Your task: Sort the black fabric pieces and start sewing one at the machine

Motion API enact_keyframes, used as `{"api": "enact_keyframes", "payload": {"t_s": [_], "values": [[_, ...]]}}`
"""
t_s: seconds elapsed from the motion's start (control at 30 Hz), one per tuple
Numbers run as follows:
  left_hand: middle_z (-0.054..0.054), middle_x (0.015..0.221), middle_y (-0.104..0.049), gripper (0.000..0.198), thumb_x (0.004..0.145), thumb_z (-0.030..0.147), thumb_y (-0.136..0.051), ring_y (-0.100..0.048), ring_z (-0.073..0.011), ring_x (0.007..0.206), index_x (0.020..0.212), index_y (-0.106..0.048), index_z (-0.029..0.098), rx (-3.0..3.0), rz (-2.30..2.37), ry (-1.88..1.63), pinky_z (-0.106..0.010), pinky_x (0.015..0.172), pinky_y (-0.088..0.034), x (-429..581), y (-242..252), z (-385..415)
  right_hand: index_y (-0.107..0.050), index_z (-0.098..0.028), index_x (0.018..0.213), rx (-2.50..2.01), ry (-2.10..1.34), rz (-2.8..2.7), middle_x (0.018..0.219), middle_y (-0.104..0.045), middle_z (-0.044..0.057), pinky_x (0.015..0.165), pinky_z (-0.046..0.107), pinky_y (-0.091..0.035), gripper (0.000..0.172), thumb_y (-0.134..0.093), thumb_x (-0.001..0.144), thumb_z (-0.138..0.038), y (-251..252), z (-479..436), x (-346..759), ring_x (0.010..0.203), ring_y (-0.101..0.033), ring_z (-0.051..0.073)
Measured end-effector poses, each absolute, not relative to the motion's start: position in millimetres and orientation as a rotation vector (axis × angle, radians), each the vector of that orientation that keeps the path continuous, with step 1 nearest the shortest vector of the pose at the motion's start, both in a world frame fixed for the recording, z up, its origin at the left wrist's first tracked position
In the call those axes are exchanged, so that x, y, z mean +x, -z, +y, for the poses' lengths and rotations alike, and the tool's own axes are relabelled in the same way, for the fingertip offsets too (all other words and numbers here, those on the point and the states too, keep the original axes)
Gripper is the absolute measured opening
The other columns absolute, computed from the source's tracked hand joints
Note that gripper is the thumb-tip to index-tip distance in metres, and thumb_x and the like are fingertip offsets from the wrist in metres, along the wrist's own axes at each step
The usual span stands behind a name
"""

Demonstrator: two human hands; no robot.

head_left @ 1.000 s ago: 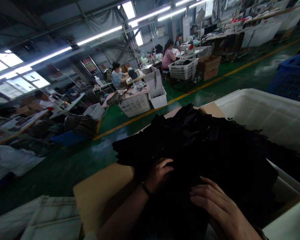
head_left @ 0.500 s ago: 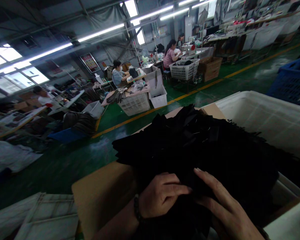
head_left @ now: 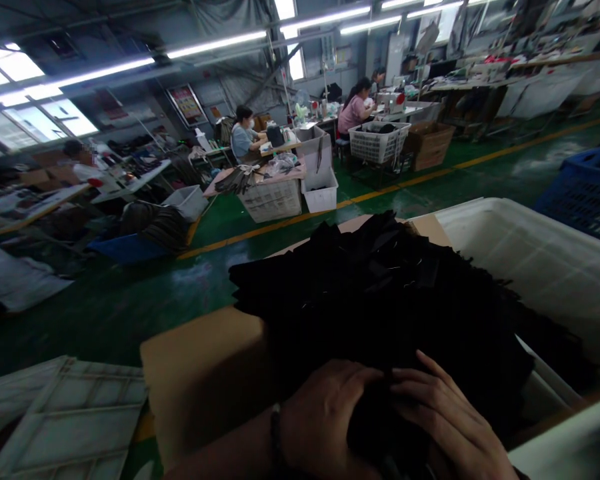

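step: likely handling black cloth (head_left: 350, 300) | left hand (head_left: 327, 410), right hand (head_left: 447, 413) on it, right of cardboard (head_left: 195, 360) edge | grip: fingers bent, clamping can't tell | next: likely needs both hands

We see matt black cloth (head_left: 340, 293) heaped over the edge of matt brown cardboard (head_left: 195, 367), smooth white plastic bin (head_left: 545, 247) walls and glossy green floor (head_left: 130, 313).

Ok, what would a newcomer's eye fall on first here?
Probably the heap of black cloth, large and dark in the foreground, with the left hand and right hand close together at its near side. Then the bright strip lights slanting across the top, and the yellow line crossing the green floor beyond the heap.
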State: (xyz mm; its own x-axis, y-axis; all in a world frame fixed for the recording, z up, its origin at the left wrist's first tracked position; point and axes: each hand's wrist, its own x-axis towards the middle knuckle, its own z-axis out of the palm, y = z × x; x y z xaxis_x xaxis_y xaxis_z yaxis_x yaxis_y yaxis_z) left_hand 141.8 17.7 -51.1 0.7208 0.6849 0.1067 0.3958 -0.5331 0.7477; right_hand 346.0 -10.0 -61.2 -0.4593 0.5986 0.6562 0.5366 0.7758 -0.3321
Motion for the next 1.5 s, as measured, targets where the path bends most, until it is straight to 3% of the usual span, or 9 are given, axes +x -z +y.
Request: {"api": "enact_keyframes", "payload": {"t_s": [0.13, 0.23, 0.33, 0.5, 0.63, 0.9, 1.23, 1.4, 1.5], "values": [[-0.013, 0.118, -0.053, 0.074, 0.057, 0.036, -0.071, -0.051, -0.0293, 0.104, 0.121, -0.039, 0.015, 2.229, 1.078, -0.412, -0.044, 0.092, -0.039, 137, 52, 7, -0.055, -0.015, 0.098, -0.916, -0.117, -2.125, 0.095, -0.061, 0.008, 0.09, 0.034, -0.045, 0.023, -0.037, 0.085, -0.009, 48, -7, 333, 0.099, -0.056, 0.016], [-0.012, 0.118, -0.052, 0.058, 0.064, 0.018, -0.059, -0.05, -0.0274, 0.107, 0.119, -0.04, 0.016, 2.209, 1.256, -0.408, -0.043, 0.093, -0.04, 133, 52, 5, -0.054, -0.016, 0.095, -0.96, -0.199, -2.104, 0.093, -0.061, 0.007, 0.075, 0.03, -0.05, 0.032, -0.032, 0.078, 0.0, 38, -3, 321, 0.089, -0.057, 0.015], [-0.01, 0.112, -0.057, 0.049, 0.068, 0.013, -0.051, -0.053, -0.0231, 0.104, 0.116, -0.043, 0.017, 2.098, 1.306, -0.452, -0.038, 0.092, -0.041, 129, 53, 10, -0.054, -0.017, 0.094, -1.025, -0.223, -2.106, 0.095, -0.06, 0.007, 0.073, 0.033, -0.049, 0.037, -0.032, 0.072, 0.002, 34, 2, 313, 0.086, -0.057, 0.016], [-0.007, 0.101, -0.062, 0.05, 0.066, 0.027, -0.064, -0.058, -0.0217, 0.092, 0.111, -0.048, 0.014, 1.967, 1.074, -0.45, -0.031, 0.083, -0.045, 122, 43, 32, -0.057, -0.018, 0.09, -1.102, -0.22, -2.092, 0.09, -0.061, 0.005, 0.073, 0.031, -0.049, 0.042, -0.035, 0.061, 0.002, 19, 18, 309, 0.083, -0.058, 0.017], [-0.004, 0.092, -0.063, 0.034, 0.072, 0.036, -0.06, -0.058, -0.0199, 0.085, 0.098, -0.057, 0.014, 1.978, 0.942, -0.466, -0.03, 0.078, -0.045, 119, 10, 59, -0.056, -0.019, 0.087, -1.125, -0.182, -2.002, 0.082, -0.061, 0.002, 0.072, 0.025, -0.047, 0.042, -0.035, 0.057, 0.002, -14, 32, 314, 0.078, -0.058, 0.014], [0.0, 0.068, -0.058, 0.052, 0.066, 0.062, -0.056, -0.056, -0.0158, 0.067, 0.075, -0.058, 0.012, 1.863, 0.579, -0.436, -0.025, 0.061, -0.044, 109, -55, 94, -0.06, -0.015, 0.083, -1.32, 0.291, -1.699, 0.075, -0.062, 0.002, 0.065, 0.024, -0.043, 0.026, -0.046, 0.063, -0.008, -94, 35, 340, 0.069, -0.058, 0.014], [0.0, 0.071, -0.065, 0.039, 0.052, 0.036, -0.078, -0.058, -0.0124, 0.06, 0.08, -0.063, 0.013, 1.333, 0.365, -0.709, -0.022, 0.059, -0.046, 95, -57, 107, -0.064, -0.009, 0.084, -1.493, 0.63, -1.452, 0.073, -0.062, 0.004, 0.06, 0.022, -0.039, 0.021, -0.053, 0.068, -0.013, -166, 6, 346, 0.063, -0.052, 0.01], [-0.006, 0.087, -0.067, 0.051, 0.065, 0.058, -0.063, -0.061, -0.021, 0.083, 0.089, -0.063, 0.013, 0.925, 0.082, -0.814, -0.033, 0.077, -0.046, 107, -39, 107, -0.065, -0.009, 0.084, -1.575, 0.673, -1.372, 0.07, -0.062, 0.004, 0.058, 0.023, -0.039, 0.02, -0.057, 0.068, -0.018, -182, -9, 348, 0.062, -0.053, 0.012], [-0.008, 0.097, -0.065, 0.057, 0.065, 0.06, -0.061, -0.058, -0.0244, 0.094, 0.097, -0.061, 0.013, 0.802, 0.006, -0.753, -0.038, 0.086, -0.041, 132, -14, 99, -0.066, -0.011, 0.085, -1.605, 0.692, -1.386, 0.068, -0.061, 0.003, 0.058, 0.025, -0.039, 0.02, -0.058, 0.068, -0.018, -190, -21, 347, 0.061, -0.054, 0.013]]}}
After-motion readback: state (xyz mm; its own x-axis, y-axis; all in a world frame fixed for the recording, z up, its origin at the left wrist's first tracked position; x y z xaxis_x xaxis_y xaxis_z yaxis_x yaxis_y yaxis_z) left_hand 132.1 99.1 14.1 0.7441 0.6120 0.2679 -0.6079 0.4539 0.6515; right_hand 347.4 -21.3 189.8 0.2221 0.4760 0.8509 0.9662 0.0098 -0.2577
